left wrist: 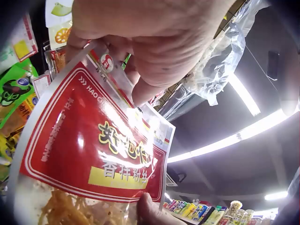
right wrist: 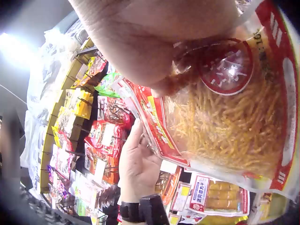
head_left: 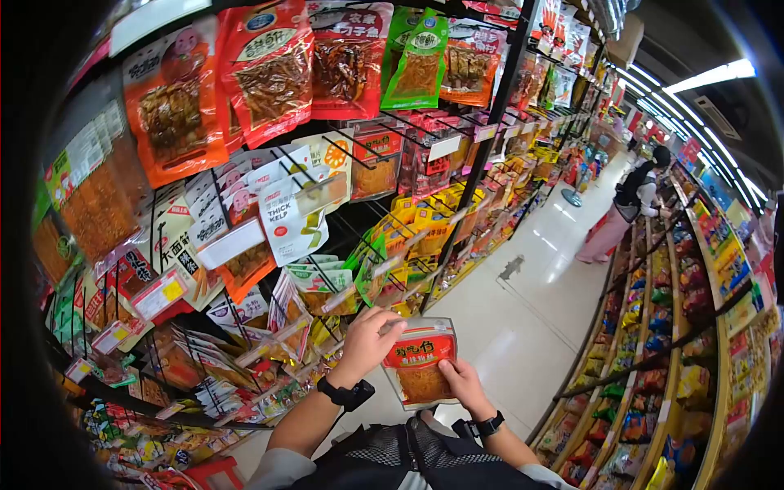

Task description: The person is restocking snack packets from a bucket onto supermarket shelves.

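A red-labelled snack bag (head_left: 420, 377) is held upright in front of the person's body. Its clear window shows orange-brown strands, and yellow characters cross the label. At the bag's upper left, my left hand (head_left: 369, 347) pinches the top edge; in the left wrist view that hand (left wrist: 159, 42) reaches down over the header, with some fingers behind it. My right hand (head_left: 467, 387) grips the lower right side, thumb on the front. The right wrist view shows the bag's other face with the same strands, my right hand (right wrist: 140, 42) above and my left hand (right wrist: 138, 164) beyond it.
To the left, a hook rack carries hanging snack packets (head_left: 269, 69) and price tags (head_left: 159, 298). A long shelf (head_left: 653, 367) of bagged goods lines the right. Between them runs a shiny floor aisle (head_left: 523, 327), where another person (head_left: 633, 204) stands by the right shelf.
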`<action>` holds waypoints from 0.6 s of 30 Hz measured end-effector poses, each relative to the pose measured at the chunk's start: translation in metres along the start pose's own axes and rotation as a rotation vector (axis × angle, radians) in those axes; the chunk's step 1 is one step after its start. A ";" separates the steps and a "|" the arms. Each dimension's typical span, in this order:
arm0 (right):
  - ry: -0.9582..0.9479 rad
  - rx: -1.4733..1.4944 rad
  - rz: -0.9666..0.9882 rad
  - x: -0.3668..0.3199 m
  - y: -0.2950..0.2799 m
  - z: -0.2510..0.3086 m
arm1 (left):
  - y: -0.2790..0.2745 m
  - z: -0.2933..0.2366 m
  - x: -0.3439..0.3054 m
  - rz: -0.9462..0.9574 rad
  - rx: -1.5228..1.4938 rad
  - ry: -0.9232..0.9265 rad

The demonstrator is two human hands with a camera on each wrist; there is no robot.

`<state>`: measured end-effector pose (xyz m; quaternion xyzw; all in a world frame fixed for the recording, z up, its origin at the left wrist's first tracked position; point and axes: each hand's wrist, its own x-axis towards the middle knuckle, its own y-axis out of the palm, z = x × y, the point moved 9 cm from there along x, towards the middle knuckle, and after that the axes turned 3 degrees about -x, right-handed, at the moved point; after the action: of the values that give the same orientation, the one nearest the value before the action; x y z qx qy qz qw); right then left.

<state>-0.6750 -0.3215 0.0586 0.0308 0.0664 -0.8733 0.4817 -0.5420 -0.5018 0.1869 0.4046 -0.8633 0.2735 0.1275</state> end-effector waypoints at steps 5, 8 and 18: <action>-0.073 -0.038 0.132 0.093 -0.036 0.043 | 0.021 0.001 0.078 -0.125 0.112 0.076; -0.196 -0.040 0.183 0.159 -0.060 0.060 | 0.033 -0.002 0.131 -0.219 0.228 0.109; -0.243 0.212 0.476 0.322 -0.058 0.127 | 0.017 0.019 0.275 -0.337 0.234 0.037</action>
<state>-0.8949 -0.5794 0.1511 -0.0093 -0.0928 -0.7351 0.6715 -0.7316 -0.6770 0.2862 0.5501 -0.7434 0.3541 0.1392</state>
